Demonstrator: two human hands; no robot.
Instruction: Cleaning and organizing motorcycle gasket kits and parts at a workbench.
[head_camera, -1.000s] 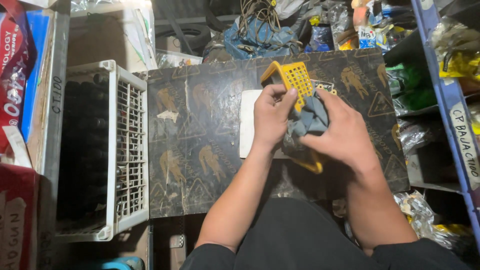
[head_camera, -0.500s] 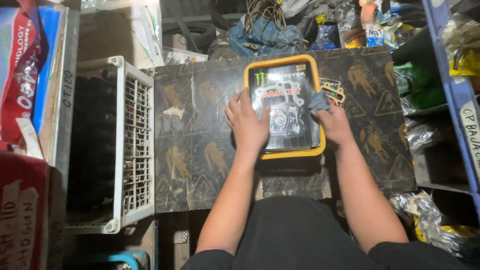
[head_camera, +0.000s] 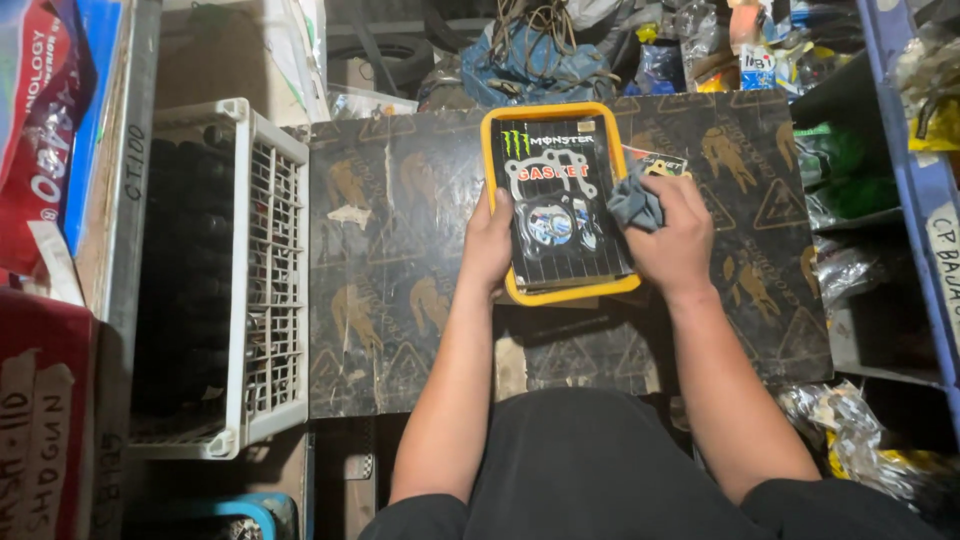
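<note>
The left hand (head_camera: 490, 245) grips the left edge of a flat rectangular yellow-rimmed tray (head_camera: 492, 150), fingers curled round its side. A black glossy packet with a clear window showing metal rings (head_camera: 560, 215) lies flat in that tray. The right hand (head_camera: 680, 240) holds the tray's right edge and is also closed on a crumpled grey cloth (head_camera: 633, 205), which rests at the packet's upper right side.

The tray sits just over a dark brown board patterned with faded tan figures and warning triangles (head_camera: 400, 280), which serves as the work surface across the person's lap. Touching the board's left edge stands a white plastic lattice crate (head_camera: 270, 260), its inside dark. Left of the crate are red printed bags (head_camera: 40, 110) and a cardboard box. Beyond the board's far edge lies a blue cloth bundle with cords (head_camera: 530, 60) among clutter. On the right, a blue metal shelf frame (head_camera: 915, 170) holds plastic-wrapped goods.
</note>
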